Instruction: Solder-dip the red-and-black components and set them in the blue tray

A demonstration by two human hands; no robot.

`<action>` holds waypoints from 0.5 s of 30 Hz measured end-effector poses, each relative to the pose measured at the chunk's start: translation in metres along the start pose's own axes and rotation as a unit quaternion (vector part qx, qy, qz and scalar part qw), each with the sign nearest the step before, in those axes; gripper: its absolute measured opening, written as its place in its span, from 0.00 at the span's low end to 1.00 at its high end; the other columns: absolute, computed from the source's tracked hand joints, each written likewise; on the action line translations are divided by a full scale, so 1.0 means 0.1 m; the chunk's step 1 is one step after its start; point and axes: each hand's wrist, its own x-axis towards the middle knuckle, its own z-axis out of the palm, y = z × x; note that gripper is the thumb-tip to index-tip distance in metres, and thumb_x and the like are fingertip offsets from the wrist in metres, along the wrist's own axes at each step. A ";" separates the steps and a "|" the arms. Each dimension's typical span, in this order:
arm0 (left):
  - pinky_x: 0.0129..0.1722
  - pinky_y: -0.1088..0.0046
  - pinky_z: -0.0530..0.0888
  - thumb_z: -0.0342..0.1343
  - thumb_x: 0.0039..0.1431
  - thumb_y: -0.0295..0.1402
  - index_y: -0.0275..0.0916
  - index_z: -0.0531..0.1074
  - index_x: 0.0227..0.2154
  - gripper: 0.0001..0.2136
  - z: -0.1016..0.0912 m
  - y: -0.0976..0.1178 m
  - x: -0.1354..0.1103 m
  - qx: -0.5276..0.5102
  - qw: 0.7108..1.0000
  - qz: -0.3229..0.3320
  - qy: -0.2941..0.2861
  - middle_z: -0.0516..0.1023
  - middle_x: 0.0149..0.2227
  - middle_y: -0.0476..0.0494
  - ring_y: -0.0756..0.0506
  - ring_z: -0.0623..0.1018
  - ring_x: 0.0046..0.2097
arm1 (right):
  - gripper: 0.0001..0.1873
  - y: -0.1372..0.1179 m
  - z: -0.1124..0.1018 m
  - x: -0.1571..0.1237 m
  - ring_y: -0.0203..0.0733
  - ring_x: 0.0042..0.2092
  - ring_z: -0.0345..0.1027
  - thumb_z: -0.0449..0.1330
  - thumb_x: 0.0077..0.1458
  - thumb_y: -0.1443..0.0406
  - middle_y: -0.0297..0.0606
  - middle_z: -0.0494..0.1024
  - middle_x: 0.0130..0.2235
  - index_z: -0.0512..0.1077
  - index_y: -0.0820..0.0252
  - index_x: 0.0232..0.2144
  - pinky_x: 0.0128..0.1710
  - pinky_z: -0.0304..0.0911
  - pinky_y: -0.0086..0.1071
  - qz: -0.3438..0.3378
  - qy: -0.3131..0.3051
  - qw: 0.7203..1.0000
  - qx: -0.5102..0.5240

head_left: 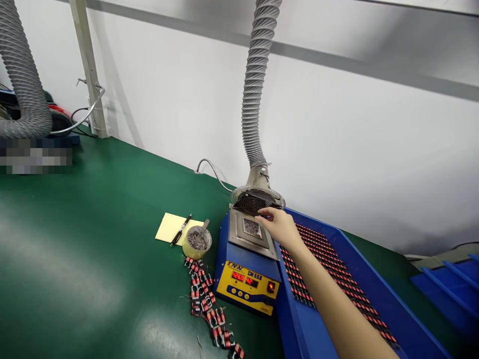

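My right hand (277, 225) reaches in from the lower right, over the right side of a blue and yellow solder pot (247, 289) with a lit red display. Its thumb and forefinger are drawn together just above the metal top plate (238, 230). Whatever they pinch, if anything, is too small to make out. Inside the square opening of the plate lies grey, speckled molten solder (252, 228). Loose red and black wire-wound coils (204, 294) form an uneven strip on the bench left of the pot. My left hand is out of view.
Behind the pot stands a round fume hood (258, 189) on a grey flexible duct (258, 85). A blue tray (359, 254) with rows of coils adjoins the pot's right side. To the left are a dross cup (197, 243) with a spoon, yellow paper (164, 230) and a pen (181, 230).
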 end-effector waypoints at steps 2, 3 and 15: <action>0.44 0.64 0.77 0.42 0.69 0.39 0.40 0.72 0.47 0.16 0.08 -0.03 0.24 -0.008 1.000 0.001 0.008 0.75 0.48 0.44 0.44 0.77 0.46 | 0.07 -0.01 0.01 0.00 0.41 0.42 0.73 0.61 0.59 0.62 0.37 0.78 0.40 0.74 0.61 0.36 0.47 0.67 0.43 0.002 0.003 1.000 0.014; 0.45 0.64 0.77 0.42 0.70 0.39 0.40 0.72 0.47 0.16 0.11 -0.05 0.32 -0.011 1.000 0.001 0.011 0.75 0.48 0.44 0.44 0.77 0.46 | 0.07 -0.01 0.02 0.01 0.41 0.41 0.73 0.62 0.58 0.62 0.37 0.79 0.39 0.74 0.61 0.35 0.47 0.67 0.43 0.004 0.005 1.000 0.026; 0.47 0.62 0.76 0.51 0.66 0.39 0.40 0.71 0.47 0.12 0.10 0.07 0.15 -0.008 1.000 0.016 0.024 0.74 0.51 0.40 0.45 0.76 0.47 | 0.26 0.03 -0.66 -0.57 0.48 0.38 0.73 0.71 0.37 0.48 0.45 0.81 0.37 0.78 0.60 0.33 0.39 0.68 0.41 0.056 0.069 0.925 0.369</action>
